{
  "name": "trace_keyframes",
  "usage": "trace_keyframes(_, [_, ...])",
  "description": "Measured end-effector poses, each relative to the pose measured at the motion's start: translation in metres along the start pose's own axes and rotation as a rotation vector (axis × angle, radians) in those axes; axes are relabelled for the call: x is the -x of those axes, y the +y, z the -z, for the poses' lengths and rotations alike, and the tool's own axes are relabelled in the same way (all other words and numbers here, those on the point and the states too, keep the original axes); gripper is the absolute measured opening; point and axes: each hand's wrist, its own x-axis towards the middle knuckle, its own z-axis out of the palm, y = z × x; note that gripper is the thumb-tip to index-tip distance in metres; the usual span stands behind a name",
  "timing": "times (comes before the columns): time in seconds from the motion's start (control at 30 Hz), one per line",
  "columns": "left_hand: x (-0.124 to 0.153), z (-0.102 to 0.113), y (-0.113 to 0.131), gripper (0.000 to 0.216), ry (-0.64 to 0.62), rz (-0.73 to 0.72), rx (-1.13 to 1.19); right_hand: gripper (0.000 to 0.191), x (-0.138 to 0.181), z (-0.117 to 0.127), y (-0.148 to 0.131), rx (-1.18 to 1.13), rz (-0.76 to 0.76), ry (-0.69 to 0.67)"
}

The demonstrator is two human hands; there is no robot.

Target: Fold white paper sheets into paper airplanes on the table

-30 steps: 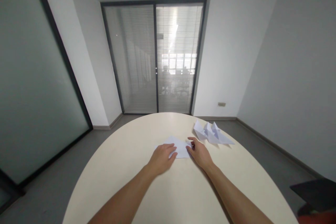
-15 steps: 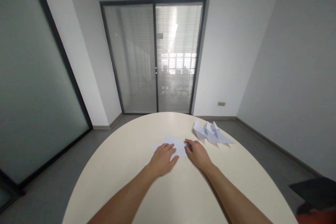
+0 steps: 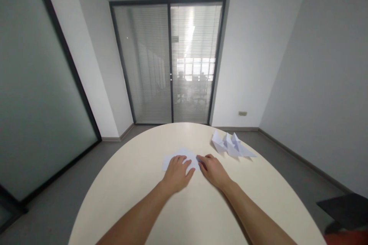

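The right hand (image 3: 207, 164) is being brought leftward, more white paper (image 3: 193, 157) being exposed beside the left hand (image 3: 176, 172). The paper is being covered on the desk (image 3: 123, 183) by the left hand, loosely spread; whether its right end is being pinched by the curled right hand cannot be told. Folded paper pieces (image 3: 229, 147) are being supported near the desk's far right edge.

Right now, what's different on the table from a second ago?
The paper has slid to the left, so more of it pokes out past the left hand. The right hand moved left too, its fingers at the paper's right edge. I can't see anything new picked up or let go. The left hand stayed in nearly the same spot, and the folded shapes haven't moved.
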Motion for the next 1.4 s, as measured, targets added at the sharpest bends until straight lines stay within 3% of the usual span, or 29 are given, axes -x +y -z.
trace_keyframes(0.5, [0.001, -0.004, -0.003, 0.039, -0.043, -0.016, -0.008, 0.032, 0.003, 0.006, -0.005, -0.124, 0.146, -0.032])
trace_keyframes(0.73, [0.002, 0.0, -0.002, 0.043, -0.096, -0.031, -0.004, 0.045, -0.002, -0.018, 0.015, -0.288, 0.069, 0.071])
trace_keyframes(0.93, [0.003, 0.002, 0.0, 0.043, -0.161, -0.02, -0.01, 0.048, -0.005, -0.031, 0.026, -0.485, 0.017, 0.055])
trace_keyframes(1.17, [0.002, 0.003, 0.001, 0.042, -0.176, -0.002, -0.009, 0.041, -0.002, -0.018, 0.014, -0.28, -0.013, 0.059])
trace_keyframes(1.4, [0.003, 0.001, 0.0, 0.047, -0.195, 0.025, -0.042, 0.033, -0.002, -0.002, 0.002, -0.104, 0.048, 0.013])
